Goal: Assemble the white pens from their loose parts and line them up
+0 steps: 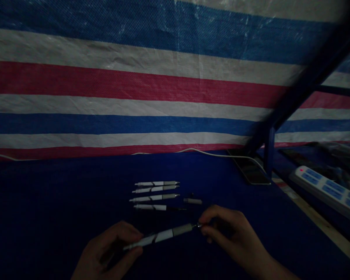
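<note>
My left hand (113, 249) is closed on the rear part of a white pen with a grey grip (163, 235), which points right and slightly upward. At its front end, my right hand (230, 233) pinches a small shiny metal tip (199, 224) between thumb and forefinger, around or just at the pen's thin point. Beyond the hands, several similar pens (154, 189) lie side by side. The nearest one (151, 207) has no grey grip, and its thin dark refill shows. A loose grey grip (193, 201) lies to its right, with a tiny dark piece (192, 193) behind it.
The surface is dark blue (61, 194). At the back right lies a phone (252, 169) with a white cable (216, 154) near it. A blue metal frame (268, 149) stands beside it. Farther right is a white power strip (326, 188). Striped sheeting (134, 85) hangs behind.
</note>
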Available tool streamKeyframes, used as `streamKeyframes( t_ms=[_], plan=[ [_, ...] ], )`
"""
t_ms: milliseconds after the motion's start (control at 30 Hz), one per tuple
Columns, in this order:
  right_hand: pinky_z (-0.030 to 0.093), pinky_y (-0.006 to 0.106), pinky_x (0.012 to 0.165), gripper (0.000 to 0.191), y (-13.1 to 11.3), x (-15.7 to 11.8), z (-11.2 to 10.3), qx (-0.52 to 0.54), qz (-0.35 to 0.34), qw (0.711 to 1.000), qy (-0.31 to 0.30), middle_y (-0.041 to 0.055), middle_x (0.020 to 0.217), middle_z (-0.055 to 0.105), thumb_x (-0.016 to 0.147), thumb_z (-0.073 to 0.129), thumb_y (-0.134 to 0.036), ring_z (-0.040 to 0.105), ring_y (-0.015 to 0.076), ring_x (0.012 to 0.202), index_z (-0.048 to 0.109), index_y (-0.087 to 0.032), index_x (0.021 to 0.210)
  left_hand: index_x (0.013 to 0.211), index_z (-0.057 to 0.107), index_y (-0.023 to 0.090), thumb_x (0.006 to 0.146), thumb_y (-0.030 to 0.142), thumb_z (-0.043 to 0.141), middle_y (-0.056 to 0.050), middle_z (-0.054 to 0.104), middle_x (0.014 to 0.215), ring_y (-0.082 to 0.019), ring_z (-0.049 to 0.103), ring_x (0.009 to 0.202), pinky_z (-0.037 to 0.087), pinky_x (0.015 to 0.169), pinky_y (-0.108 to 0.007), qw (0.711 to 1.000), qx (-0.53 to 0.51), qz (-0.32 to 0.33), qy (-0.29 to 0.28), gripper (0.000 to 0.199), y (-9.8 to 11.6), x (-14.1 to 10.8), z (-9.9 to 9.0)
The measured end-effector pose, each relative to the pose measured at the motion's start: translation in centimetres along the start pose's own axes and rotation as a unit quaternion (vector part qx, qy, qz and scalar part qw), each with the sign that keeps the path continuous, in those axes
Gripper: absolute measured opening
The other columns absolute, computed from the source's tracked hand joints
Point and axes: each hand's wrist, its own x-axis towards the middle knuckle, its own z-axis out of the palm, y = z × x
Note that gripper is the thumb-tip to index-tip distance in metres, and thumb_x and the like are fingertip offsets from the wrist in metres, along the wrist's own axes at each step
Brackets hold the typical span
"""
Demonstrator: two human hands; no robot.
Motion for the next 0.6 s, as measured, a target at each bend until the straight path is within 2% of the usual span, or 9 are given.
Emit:
streamKeyframes(
  t_ms=[100, 267, 400, 533, 600],
  plan=[
    [0.053, 0.021, 0.054, 0.009, 0.36, -0.07, 0.22, 0.01, -0.018, 1.0, 0.001, 0.0004, 0.075, 0.071, 0.082, 0.068, -0.013, 0.067, 0.0128, 0.055, 0.071, -0.021, 0.086, 0.076, 0.068, 0.027, 0.078, 0.022, 0.07, 0.004, 0.073, 0.076, -0.015, 0.073, 0.068, 0.058, 0.062, -0.017, 1.0, -0.005, 0.007, 0.018, 0.006, 0.06, -0.03, 0.16],
    [0.052, 0.022, 0.054, 0.008, 0.55, -0.19, 0.59, 0.027, -0.054, 0.998, -0.004, 0.0029, 0.081, 0.069, 0.085, 0.065, -0.014, 0.065, 0.0132, 0.058, 0.071, -0.02, 0.087, 0.077, 0.067, 0.028, 0.078, 0.02, 0.07, 0.004, 0.073, 0.078, -0.015, 0.073, 0.071, 0.058, 0.064, -0.018, 1.0, -0.02, 0.018, -0.004, 0.008, 0.0, 0.02, 0.44],
    [0.048, 0.024, 0.057, 0.006, 0.38, -0.45, 0.85, -0.026, -0.09, 0.996, 0.001, 0.003, 0.077, 0.067, 0.09, 0.062, -0.018, 0.063, 0.0149, 0.063, 0.067, -0.019, 0.087, 0.077, 0.067, 0.028, 0.078, 0.017, 0.069, 0.004, 0.072, 0.075, -0.014, 0.073, 0.067, 0.057, 0.06, -0.018, 0.999, -0.033, 0.033, -0.001, 0.011, 0.23, 0.14, 0.68],
    [0.042, 0.024, 0.056, 0.026, 0.02, -0.72, 0.87, -0.077, -0.113, 0.99, -0.046, -0.0001, 0.067, 0.06, 0.098, 0.049, -0.025, 0.056, 0.014, 0.059, 0.059, -0.02, 0.074, 0.078, 0.067, 0.027, 0.078, 0.015, 0.069, 0.003, 0.073, 0.077, -0.015, 0.073, 0.069, 0.058, 0.063, -0.019, 0.998, -0.038, 0.039, -0.011, 0.012, 0.18, -0.06, 0.67],
    [0.043, 0.024, 0.057, 0.021, -0.01, -0.84, 0.88, -0.074, -0.095, 0.99, -0.067, -0.0001, 0.071, 0.061, 0.097, 0.049, -0.027, 0.057, 0.0143, 0.061, 0.06, -0.021, 0.081, 0.078, 0.067, 0.027, 0.078, 0.016, 0.069, 0.003, 0.073, 0.078, -0.015, 0.073, 0.07, 0.058, 0.063, -0.019, 0.999, -0.038, 0.038, -0.009, 0.011, 0.01, -0.18, 0.58]
  ],
)
